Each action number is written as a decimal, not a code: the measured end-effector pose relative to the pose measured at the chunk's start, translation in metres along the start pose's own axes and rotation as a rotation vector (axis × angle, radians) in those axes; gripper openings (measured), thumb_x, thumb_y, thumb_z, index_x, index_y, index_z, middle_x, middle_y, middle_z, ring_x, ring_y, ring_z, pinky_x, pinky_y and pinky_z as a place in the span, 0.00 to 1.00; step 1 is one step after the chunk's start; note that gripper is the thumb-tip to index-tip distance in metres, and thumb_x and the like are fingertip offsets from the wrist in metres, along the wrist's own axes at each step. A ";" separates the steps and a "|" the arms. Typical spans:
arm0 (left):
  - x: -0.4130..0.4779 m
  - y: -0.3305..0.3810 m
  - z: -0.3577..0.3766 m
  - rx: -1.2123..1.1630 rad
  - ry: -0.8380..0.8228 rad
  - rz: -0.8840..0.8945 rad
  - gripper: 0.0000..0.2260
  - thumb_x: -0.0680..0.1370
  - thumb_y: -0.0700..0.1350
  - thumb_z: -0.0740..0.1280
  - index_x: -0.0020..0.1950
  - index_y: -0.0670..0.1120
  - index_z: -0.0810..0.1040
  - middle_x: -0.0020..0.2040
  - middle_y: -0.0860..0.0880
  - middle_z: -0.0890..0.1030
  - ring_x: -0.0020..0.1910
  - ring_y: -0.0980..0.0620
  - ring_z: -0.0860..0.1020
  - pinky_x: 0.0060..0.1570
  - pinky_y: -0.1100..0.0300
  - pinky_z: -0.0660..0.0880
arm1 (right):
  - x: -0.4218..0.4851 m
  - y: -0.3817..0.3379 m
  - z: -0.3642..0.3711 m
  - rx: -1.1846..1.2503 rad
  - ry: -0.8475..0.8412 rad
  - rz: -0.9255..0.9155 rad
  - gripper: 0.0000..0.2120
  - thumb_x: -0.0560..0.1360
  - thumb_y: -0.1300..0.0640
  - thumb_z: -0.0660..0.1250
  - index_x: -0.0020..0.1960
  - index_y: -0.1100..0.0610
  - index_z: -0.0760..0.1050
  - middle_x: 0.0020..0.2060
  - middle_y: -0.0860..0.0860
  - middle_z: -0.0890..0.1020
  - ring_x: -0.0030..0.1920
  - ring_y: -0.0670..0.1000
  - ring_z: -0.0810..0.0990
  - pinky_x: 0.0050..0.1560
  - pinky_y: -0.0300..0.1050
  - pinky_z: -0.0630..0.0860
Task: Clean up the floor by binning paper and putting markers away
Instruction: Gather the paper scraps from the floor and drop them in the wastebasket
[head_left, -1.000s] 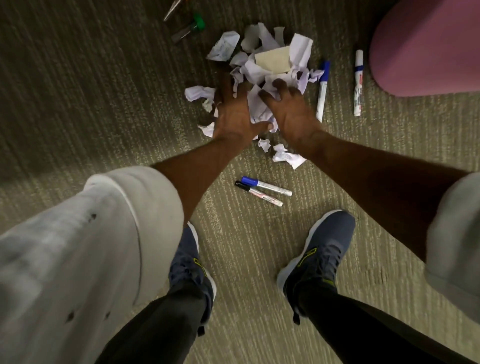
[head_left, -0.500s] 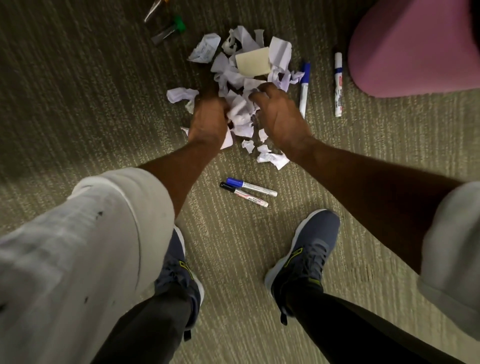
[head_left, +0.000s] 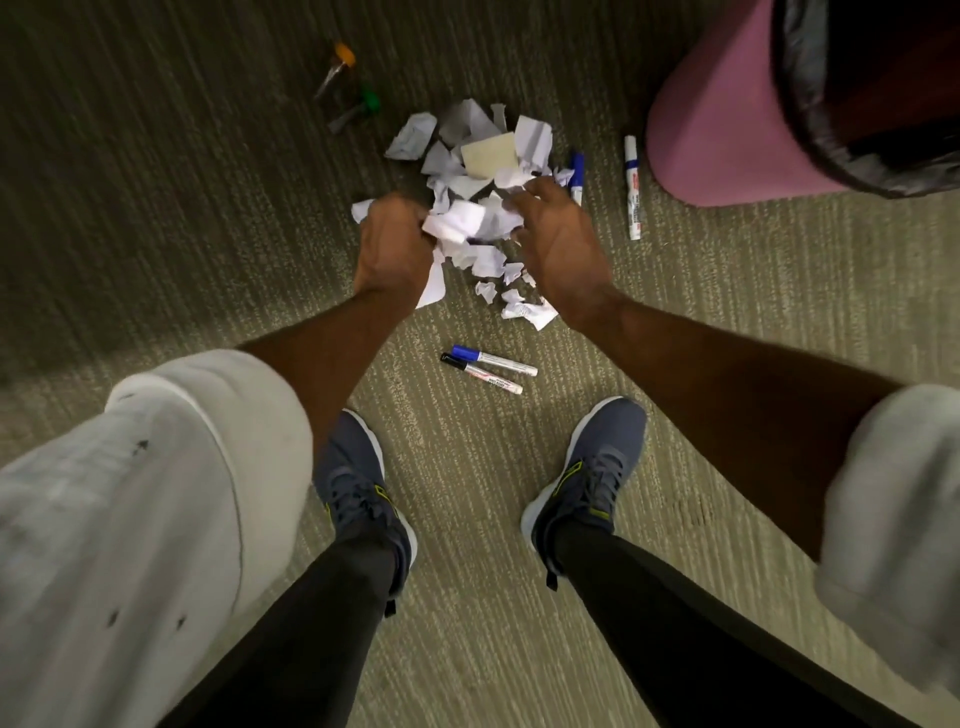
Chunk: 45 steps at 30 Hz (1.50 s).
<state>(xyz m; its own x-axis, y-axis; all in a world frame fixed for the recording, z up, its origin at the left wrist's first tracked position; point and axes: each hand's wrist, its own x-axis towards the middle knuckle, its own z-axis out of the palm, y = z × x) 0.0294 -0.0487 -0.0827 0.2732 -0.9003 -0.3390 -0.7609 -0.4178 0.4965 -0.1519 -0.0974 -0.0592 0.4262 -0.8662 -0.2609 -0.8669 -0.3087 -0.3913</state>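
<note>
A heap of crumpled white paper scraps (head_left: 470, 150) lies on the carpet, with a beige note on top. My left hand (head_left: 392, 244) and my right hand (head_left: 558, 244) press a bundle of crumpled paper (head_left: 470, 223) between them, just above the heap's near side. Smaller scraps (head_left: 524, 309) lie loose below my right hand. Two white markers, one blue-capped (head_left: 493, 357) and one black-capped (head_left: 483, 374), lie near my feet. Another blue-capped marker (head_left: 576, 176) and a white marker (head_left: 632, 187) lie to the right of the heap. Orange-capped (head_left: 337, 65) and green-capped (head_left: 358, 109) markers lie at the upper left.
A pink bin (head_left: 727, 119) with a black liner (head_left: 810, 104) stands at the upper right, close to the white marker. My two dark grey shoes (head_left: 592, 467) stand on the olive carpet below the markers.
My hands closed in from both sides of the heap, gathered paper between them and lifted it slightly. The view shifted, bringing the bin's lined rim into sight.
</note>
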 end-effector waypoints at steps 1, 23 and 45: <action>-0.003 0.006 -0.010 0.005 0.005 -0.003 0.07 0.74 0.34 0.70 0.49 0.40 0.86 0.46 0.40 0.86 0.44 0.47 0.83 0.42 0.58 0.76 | -0.002 -0.003 -0.010 0.023 -0.006 0.015 0.21 0.77 0.69 0.67 0.68 0.56 0.76 0.66 0.53 0.76 0.56 0.50 0.81 0.57 0.41 0.81; -0.031 0.159 -0.165 -0.083 0.028 0.040 0.05 0.75 0.37 0.72 0.50 0.41 0.86 0.49 0.42 0.86 0.46 0.47 0.84 0.52 0.61 0.79 | -0.037 -0.026 -0.216 0.092 0.135 0.055 0.21 0.76 0.67 0.70 0.67 0.55 0.77 0.64 0.52 0.77 0.55 0.53 0.83 0.55 0.48 0.83; 0.026 0.409 -0.115 -0.211 0.014 0.224 0.05 0.74 0.41 0.72 0.47 0.45 0.87 0.48 0.47 0.86 0.48 0.50 0.84 0.55 0.57 0.81 | -0.047 0.130 -0.338 0.317 0.336 0.442 0.15 0.74 0.62 0.74 0.60 0.58 0.81 0.59 0.57 0.78 0.58 0.53 0.79 0.54 0.30 0.65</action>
<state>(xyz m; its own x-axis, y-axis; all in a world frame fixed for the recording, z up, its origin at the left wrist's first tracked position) -0.2076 -0.2572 0.2034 0.1215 -0.9738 -0.1923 -0.6645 -0.2237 0.7130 -0.3718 -0.2295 0.2004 -0.1027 -0.9770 -0.1870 -0.8018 0.1926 -0.5658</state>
